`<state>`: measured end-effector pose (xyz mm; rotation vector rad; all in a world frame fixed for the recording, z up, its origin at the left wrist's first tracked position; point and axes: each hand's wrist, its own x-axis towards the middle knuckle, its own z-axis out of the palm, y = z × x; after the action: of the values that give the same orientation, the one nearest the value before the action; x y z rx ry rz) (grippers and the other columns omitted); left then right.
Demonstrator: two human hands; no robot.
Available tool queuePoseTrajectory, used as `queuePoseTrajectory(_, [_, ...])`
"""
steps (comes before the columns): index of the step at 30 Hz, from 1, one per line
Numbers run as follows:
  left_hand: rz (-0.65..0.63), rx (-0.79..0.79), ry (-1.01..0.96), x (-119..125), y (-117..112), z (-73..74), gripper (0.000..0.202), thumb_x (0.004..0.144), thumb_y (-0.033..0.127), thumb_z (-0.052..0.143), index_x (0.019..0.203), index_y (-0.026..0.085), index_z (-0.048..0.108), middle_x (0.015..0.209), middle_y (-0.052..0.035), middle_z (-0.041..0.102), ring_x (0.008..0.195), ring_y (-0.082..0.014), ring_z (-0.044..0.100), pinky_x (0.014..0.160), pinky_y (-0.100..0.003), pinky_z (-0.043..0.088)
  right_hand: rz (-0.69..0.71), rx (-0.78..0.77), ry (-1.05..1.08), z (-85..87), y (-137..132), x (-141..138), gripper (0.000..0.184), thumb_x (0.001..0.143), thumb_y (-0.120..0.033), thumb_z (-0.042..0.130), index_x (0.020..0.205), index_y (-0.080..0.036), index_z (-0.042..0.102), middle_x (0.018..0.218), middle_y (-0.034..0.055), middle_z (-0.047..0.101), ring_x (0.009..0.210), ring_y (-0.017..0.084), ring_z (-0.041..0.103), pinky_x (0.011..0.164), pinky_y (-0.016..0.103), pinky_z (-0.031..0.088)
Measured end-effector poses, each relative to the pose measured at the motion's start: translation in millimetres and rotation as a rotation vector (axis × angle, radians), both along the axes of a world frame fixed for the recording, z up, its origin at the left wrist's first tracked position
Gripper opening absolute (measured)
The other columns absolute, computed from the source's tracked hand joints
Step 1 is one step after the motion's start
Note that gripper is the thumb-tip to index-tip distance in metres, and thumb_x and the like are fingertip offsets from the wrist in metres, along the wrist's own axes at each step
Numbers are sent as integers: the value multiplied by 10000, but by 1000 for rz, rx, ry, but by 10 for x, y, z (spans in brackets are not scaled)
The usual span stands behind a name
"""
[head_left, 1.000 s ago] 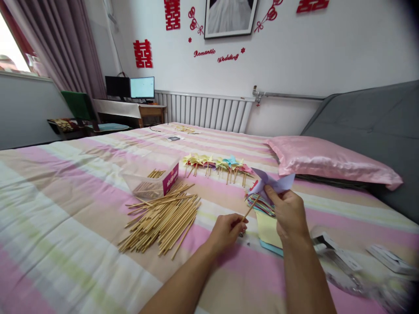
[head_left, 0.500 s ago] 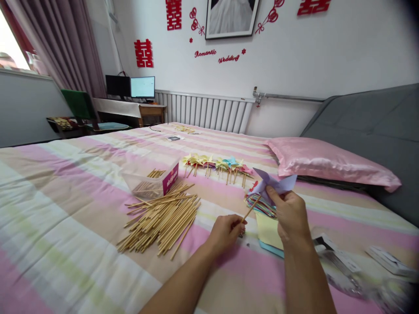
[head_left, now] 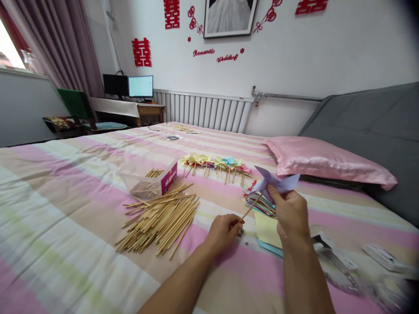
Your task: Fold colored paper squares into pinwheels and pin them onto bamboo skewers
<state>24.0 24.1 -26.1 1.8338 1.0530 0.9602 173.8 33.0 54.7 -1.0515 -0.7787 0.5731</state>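
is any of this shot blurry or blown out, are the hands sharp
Head view: the left hand, pinching a wooden stick, and the right hand, holding a purple paper pinwheel, are sharp; the packets at lower right smear into blur; the window at upper left is blown out; the top right corner is vignetted dark.

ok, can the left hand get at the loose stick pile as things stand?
Probably yes: stick pile lies just beside the left hand, bare bedspread between, though it pinches one stick.
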Motion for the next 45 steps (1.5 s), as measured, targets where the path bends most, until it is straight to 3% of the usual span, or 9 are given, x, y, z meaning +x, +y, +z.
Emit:
queuePoseTrajectory(6, [-6, 18, 8, -1, 8, -21, 248, 793, 263, 510, 895, 139, 699, 720, -57, 682, 619, -145, 566, 598, -240, 415, 10, -23, 60, -3, 10, 12, 398, 464, -370, 841, 726, -122, 673, 709, 14, 671, 626, 118, 578, 619, 242, 482])
queuePoseTrajectory(13, [13, 7, -19, 10, 10, -17, 251, 811, 285, 510, 890, 130, 691, 739, -72, 688, 632, -150, 581, 602, -253, 433, -7, -36, 47, -6, 2, 29, 364, 504, -365, 826, 718, -122, 660, 665, -6, 647, 597, 105, 550, 598, 235, 458])
queuePoseTrajectory(19, [254, -41, -297, -30, 66, 102, 323, 765, 396, 606, 926, 123, 668, 832, -97, 689, 739, -175, 612, 647, -264, 462, -49, -11, 71, -4, 28, 52, 353, 512, -356, 816, 730, -127, 658, 686, -13, 649, 614, 98, 560, 637, 236, 466])
queuePoseTrajectory(22, [358, -54, -456, -79, 100, 133, 400, 780, 507, 565, 859, 129, 670, 769, -72, 670, 722, -165, 600, 647, -267, 452, -41, -7, 64, -13, 34, 54, 355, 520, -362, 811, 735, -127, 655, 682, -11, 651, 613, 106, 575, 632, 245, 476])
queuePoseTrajectory(26, [381, -134, -620, -118, 92, 167, 554, 744, 654, 513, 742, 123, 670, 567, -8, 564, 560, -116, 520, 598, -251, 416, -36, -18, 49, -17, 26, 42, 367, 519, -373, 817, 730, -123, 652, 660, -11, 648, 585, 105, 574, 591, 239, 478])
queuePoseTrajectory(30, [378, -206, -672, -117, 84, 197, 637, 692, 733, 492, 676, 119, 660, 490, 15, 488, 483, -90, 443, 544, -236, 366, -9, -4, 61, -9, 15, 35, 369, 518, -384, 821, 724, -129, 651, 652, -18, 642, 615, 104, 581, 623, 235, 485])
queuePoseTrajectory(34, [350, -204, -634, -92, 109, 174, 585, 687, 688, 548, 685, 113, 655, 550, 1, 530, 498, -84, 443, 524, -226, 353, 8, -24, 75, -2, 7, 32, 368, 517, -372, 819, 743, -132, 656, 705, -6, 662, 635, 104, 583, 639, 237, 479])
queuePoseTrajectory(41, [230, -28, -318, -40, 64, 103, 354, 705, 457, 672, 863, 141, 687, 720, -44, 636, 599, -117, 526, 545, -227, 403, -40, 13, 44, -2, 6, 28, 349, 533, -366, 814, 739, -127, 664, 724, 1, 661, 641, 111, 577, 653, 258, 476])
queuePoseTrajectory(45, [220, 35, -265, -39, 39, 121, 301, 707, 409, 684, 870, 156, 695, 816, -66, 669, 605, -113, 541, 560, -234, 424, -33, 6, 56, -20, 20, 33, 345, 528, -355, 815, 744, -126, 674, 730, 6, 665, 644, 113, 575, 664, 265, 473])
